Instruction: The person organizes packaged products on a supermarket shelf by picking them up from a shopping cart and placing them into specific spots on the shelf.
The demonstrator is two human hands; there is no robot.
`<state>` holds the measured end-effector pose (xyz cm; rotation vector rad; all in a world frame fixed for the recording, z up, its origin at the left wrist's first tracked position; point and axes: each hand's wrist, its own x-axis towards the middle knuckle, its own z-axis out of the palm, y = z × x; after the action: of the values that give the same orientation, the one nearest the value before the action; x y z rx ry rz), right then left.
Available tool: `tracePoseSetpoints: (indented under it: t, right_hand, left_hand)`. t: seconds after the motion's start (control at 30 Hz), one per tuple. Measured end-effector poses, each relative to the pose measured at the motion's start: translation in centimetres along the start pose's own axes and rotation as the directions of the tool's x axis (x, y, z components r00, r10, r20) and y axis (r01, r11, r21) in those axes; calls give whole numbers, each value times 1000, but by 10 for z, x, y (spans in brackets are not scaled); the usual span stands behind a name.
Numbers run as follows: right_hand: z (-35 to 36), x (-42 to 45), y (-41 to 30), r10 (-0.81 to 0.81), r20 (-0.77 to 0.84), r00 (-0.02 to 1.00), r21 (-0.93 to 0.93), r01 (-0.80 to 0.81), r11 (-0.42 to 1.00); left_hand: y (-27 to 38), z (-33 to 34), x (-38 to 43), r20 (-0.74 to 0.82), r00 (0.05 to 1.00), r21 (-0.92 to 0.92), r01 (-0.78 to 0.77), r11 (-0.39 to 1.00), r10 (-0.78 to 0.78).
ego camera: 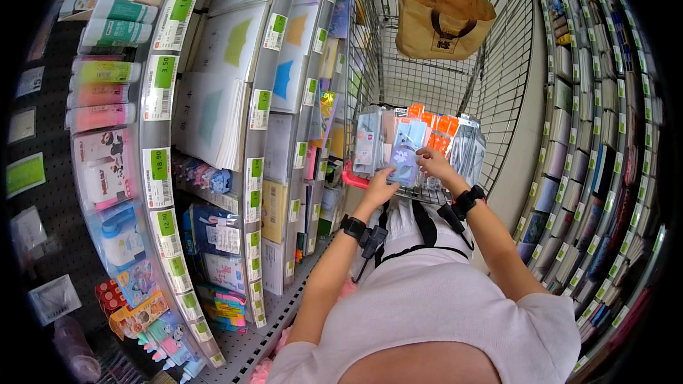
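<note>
A blue-and-purple flat packet [408,141] stands upright at the near end of a wire shopping cart [499,90]. My left hand [380,188] grips its lower left edge, the thumb toward its front. At the right edge, the bent fingertips of my right hand [436,165] touch the packet; whether they pinch it is not clear. Packed around it are a pale blue packet [366,141] on the left, orange-topped packets [442,130] behind, and clear-and-grey packs [468,150] on the right. Black straps with small devices are on both wrists.
A brown tote bag [445,16] with dark handles sits deeper in the cart. The cart's red handle [355,176] shows beside my left hand. Shelves with price tags [157,165] and packaged stationery stand close on the left. Shelves of notebooks [557,160] line the right side.
</note>
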<state>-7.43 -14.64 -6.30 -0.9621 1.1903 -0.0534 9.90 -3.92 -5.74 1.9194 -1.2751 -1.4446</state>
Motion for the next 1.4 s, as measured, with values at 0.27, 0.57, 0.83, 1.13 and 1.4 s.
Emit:
tracePoseSetpoints:
  t: [0.27,0.57,0.83,1.13,1.4]
  right_hand:
    - [2,7,10,83,-73,994,98,-76,992]
    - [7,28,19,75,-47,996,44,-73,996]
    - [21,-32,-51,-48,-68,997,33,51,998]
    - [91,-107,-105,-436,234,869,44,438,898]
    - [153,-158,-131,-500,342,796,-47,545,837]
  left_hand:
    - [-9,1,5,59,998,-47,31,998,-28]
    - [-9,1,3,52,999,-74,19,997,-15]
    - [21,-7,-20,-85,996,-246,-39,969,19]
    - [64,-62,-96,-48,999,-774,-21,633,-26]
    - [54,-111,-210,-109,947,-992,-122,24,301]
